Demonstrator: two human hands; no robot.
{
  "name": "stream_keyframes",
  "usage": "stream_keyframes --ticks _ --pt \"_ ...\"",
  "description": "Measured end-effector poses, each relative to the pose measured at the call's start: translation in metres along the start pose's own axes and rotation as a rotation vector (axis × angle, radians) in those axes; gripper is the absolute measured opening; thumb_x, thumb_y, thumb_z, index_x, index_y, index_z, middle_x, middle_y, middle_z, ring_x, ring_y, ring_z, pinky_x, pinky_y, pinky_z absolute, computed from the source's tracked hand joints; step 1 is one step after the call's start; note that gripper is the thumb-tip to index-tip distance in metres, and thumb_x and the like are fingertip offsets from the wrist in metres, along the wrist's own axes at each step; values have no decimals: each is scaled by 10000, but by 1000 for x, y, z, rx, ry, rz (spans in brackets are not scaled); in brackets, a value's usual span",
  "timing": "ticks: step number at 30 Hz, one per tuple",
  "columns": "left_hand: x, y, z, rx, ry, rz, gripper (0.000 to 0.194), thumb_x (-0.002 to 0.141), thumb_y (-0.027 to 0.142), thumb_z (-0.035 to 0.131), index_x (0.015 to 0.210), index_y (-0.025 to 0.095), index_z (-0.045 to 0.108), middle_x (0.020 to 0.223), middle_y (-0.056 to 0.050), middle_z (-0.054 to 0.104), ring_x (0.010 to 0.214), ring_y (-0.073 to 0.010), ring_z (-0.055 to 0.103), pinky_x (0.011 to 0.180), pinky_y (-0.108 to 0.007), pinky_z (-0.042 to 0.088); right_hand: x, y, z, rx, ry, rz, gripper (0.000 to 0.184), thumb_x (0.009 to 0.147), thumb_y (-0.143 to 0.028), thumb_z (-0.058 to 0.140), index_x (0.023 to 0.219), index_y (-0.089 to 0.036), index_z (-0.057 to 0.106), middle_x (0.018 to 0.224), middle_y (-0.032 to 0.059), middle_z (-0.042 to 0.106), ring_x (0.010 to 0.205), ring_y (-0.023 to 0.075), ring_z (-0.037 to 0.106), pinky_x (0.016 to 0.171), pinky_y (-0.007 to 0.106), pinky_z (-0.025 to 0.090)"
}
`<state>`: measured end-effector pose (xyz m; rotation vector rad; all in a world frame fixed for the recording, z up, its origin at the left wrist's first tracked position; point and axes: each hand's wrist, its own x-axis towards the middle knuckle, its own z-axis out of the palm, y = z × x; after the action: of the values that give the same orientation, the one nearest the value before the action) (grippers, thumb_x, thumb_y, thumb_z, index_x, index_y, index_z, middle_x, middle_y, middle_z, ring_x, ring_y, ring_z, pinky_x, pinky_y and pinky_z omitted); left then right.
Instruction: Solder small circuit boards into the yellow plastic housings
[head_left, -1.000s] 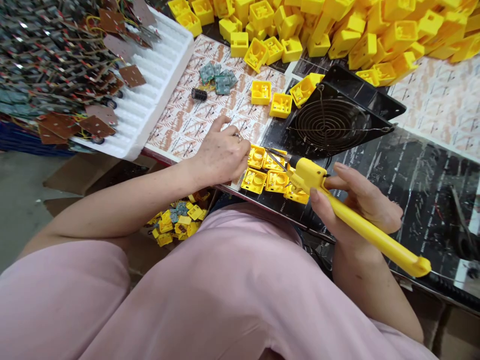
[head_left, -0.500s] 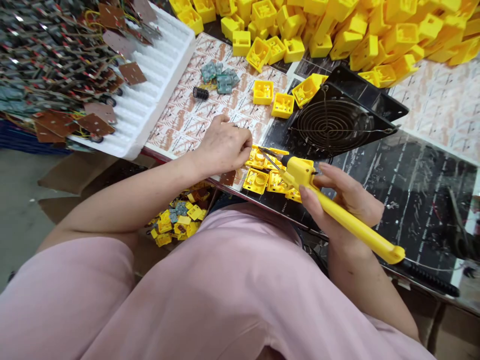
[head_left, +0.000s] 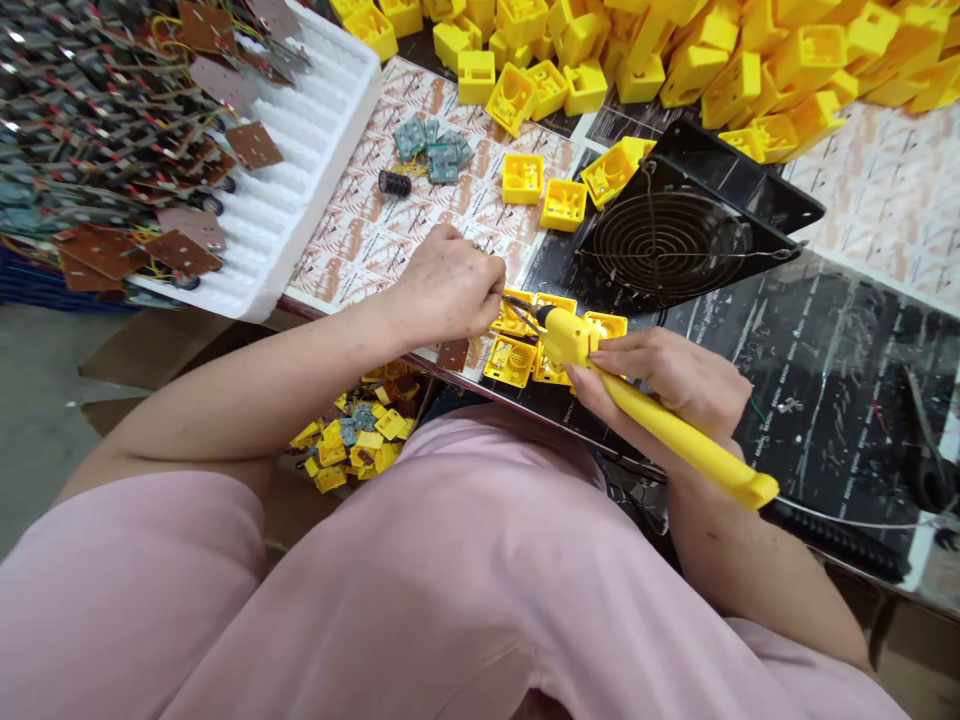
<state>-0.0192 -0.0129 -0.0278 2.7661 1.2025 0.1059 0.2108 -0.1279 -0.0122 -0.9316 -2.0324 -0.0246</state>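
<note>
My right hand point(head_left: 675, 375) is closed round a yellow soldering iron point(head_left: 660, 425), its metal tip point(head_left: 517, 305) pointing left at a yellow plastic housing point(head_left: 517, 318) near the table's front edge. My left hand point(head_left: 446, 285) is curled with fingers pinched at that same housing, right by the tip; what the fingertips hold is hidden. More yellow housings point(head_left: 510, 360) lie in a small group just below the tip. A brown circuit board point(head_left: 454, 353) lies under my left wrist.
A black fan with a wire grille point(head_left: 667, 240) sits behind the hands. A heap of yellow housings point(head_left: 675, 50) fills the far side. A white foam tray point(head_left: 300, 170) with wired brown boards stands left. Small grey-green parts point(head_left: 435, 155) and a black capacitor point(head_left: 394, 183) lie on the printed sheet. A box below holds yellow parts point(head_left: 352, 440).
My right hand has moved the soldering iron left and a little up, bringing the tip to the housing at my left fingertips. My left hand has curled tighter.
</note>
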Motion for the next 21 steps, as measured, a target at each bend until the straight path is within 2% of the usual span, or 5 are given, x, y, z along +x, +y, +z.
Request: stream_keyframes --ticks 3,9,16,19,21 --pt "2 2 -3 7 -52 -12 310 849 259 508 873 182 806 695 -44 718 767 -233 704 972 -465 497 5 -1 -8 12 -40 15 209 854 -165 854 879 -251 665 759 -21 773 633 166 755 582 265 630" --pt "4 2 -9 53 -101 15 310 855 241 500 889 174 800 674 -49 698 762 -242 704 951 -463 516 -10 -3 -18 -38 83 120 278 788 -111 893 899 -257 683 767 -26 774 675 194 774 566 277 624" --pt "0 0 -4 55 -10 53 275 854 245 510 784 194 772 568 -6 610 679 -179 657 901 -393 527 -14 -4 -11 -4 81 120 285 795 -134 898 899 -268 668 763 -33 767 662 185 768 515 273 610" --pt "0 -4 -3 34 -20 45 269 861 259 518 786 194 768 589 -10 629 689 -183 666 899 -391 542 -15 -2 -8 26 84 116 253 814 -136 875 917 -260 681 763 -30 769 651 186 765 534 275 626" --pt "-1 -11 -9 9 -16 17 277 880 285 521 850 195 781 672 -23 687 769 -211 709 906 -393 553 -19 -2 -8 -8 119 163 258 826 -146 868 1006 -262 725 810 -22 787 661 180 765 585 279 649"
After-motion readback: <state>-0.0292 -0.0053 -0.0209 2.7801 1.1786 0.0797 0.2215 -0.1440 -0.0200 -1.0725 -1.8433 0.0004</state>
